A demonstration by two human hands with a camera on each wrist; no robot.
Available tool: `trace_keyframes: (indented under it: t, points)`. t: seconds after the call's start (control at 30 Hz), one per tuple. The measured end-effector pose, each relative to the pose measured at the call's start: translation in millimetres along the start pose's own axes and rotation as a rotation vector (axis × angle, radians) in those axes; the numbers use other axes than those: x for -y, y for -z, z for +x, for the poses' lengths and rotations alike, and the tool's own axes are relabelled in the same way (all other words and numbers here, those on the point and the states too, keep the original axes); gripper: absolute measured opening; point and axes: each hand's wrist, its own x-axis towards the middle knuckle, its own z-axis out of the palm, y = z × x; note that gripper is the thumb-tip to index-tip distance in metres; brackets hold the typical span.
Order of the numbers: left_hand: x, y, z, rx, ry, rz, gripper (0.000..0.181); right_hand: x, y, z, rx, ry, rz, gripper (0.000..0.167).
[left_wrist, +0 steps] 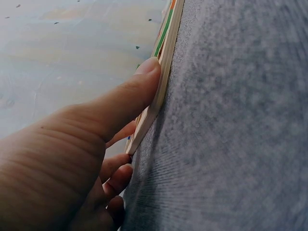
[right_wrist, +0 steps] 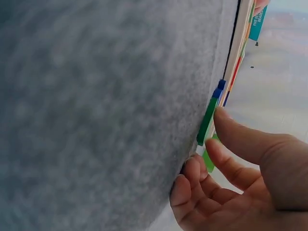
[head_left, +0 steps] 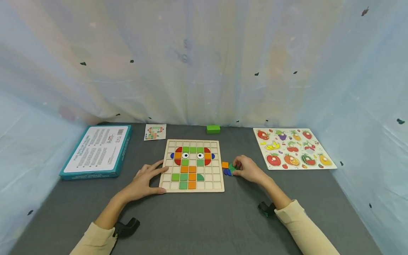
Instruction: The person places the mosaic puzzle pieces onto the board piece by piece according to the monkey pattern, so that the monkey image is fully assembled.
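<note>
A wooden grid board (head_left: pixel 210 179) lies mid-table, with red, orange, green and blue tiles and two eye tiles in its cells. My left hand (head_left: pixel 142 182) rests spread at its left edge, thumb by the near corner. In the left wrist view the thumb (left_wrist: pixel 132 94) lies on the board's rim. Right of the board is a small group of loose pieces: an orange square (head_left: pixel 225 165), blue pieces (head_left: pixel 226 172) and green pieces (head_left: pixel 231 166). My right hand (head_left: pixel 248 169) pinches a green piece (right_wrist: pixel 207 122) among them between thumb and index finger.
A pattern card (head_left: pixel 155 132) lies behind the board. The teal box (head_left: pixel 95 150) is at the left, and a fruit puzzle board (head_left: pixel 294 148) at the right. A green block (head_left: pixel 213 129) stands at the back, near the curtain (head_left: pixel 204 71).
</note>
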Motion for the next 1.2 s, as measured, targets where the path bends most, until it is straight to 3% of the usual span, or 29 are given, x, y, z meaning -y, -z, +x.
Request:
trace_keyframes:
  t: [0.13, 0.33, 0.7, 0.83, 0.93, 1.0, 1.2]
  points:
    - [-0.1, 0.8, 0.9, 0.002, 0.000, 0.001, 0.087, 2, -1, 5.6, -0.017, -0.005, -0.020, 0.025]
    - [0.7, 0.1, -0.1, 0.000, -0.004, 0.005, 0.087, 6, -1, 11.5, 0.005, 0.020, -0.010, 0.009]
    - [1.4, -0.2, 1.2, 0.002, -0.002, 0.007, 0.087, 4, 11, 10.3, 0.134, 0.007, 0.019, 0.011]
    - [1.7, -1.1, 1.8, 0.008, -0.003, 0.009, 0.088, 5, 8, 12.3, 0.077, 0.030, 0.071, 0.007]
    - [2.0, -1.4, 1.4, 0.004, -0.003, 0.009, 0.088, 16, 3, 22.6, 0.010, 0.076, 0.149, 0.006]
    - [1.9, -1.0, 1.1, 0.000, -0.004, 0.007, 0.087, 29, -2, 34.3, 0.014, 0.112, 0.193, 0.011]
    - [2.2, 0.1, 1.5, -0.004, -0.012, 0.010, 0.086, 77, -32, 82.1, 0.172, 0.192, 0.255, 0.014]
